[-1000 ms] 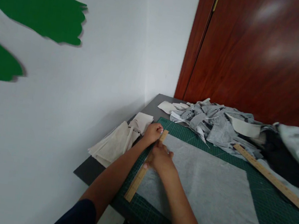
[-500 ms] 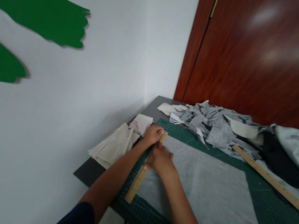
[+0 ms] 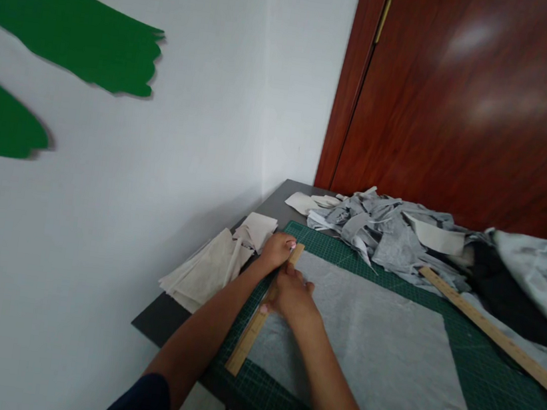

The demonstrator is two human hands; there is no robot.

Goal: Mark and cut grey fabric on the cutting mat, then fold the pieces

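A sheet of light grey fabric (image 3: 367, 332) lies flat on a green cutting mat (image 3: 505, 397). Along its left edge runs a wooden ruler (image 3: 245, 347). My right hand (image 3: 294, 296) presses the ruler down, thumb toward its near part and fingers farther up. Near the ruler's far end, my left hand (image 3: 276, 251) is closed at its left side. A small whitish bit shows at those fingertips, too small to name.
Folded cream cloth pieces (image 3: 209, 267) lie left of the mat on the dark table (image 3: 158, 317). Grey fabric scraps (image 3: 391, 227) heap at the back, beside black cloth (image 3: 504, 289). A second wooden ruler (image 3: 493, 333) lies at right. A wall and a door border the table.
The view has shifted slightly. Both hands keep about the same place along the ruler, and the fabric has not visibly moved.
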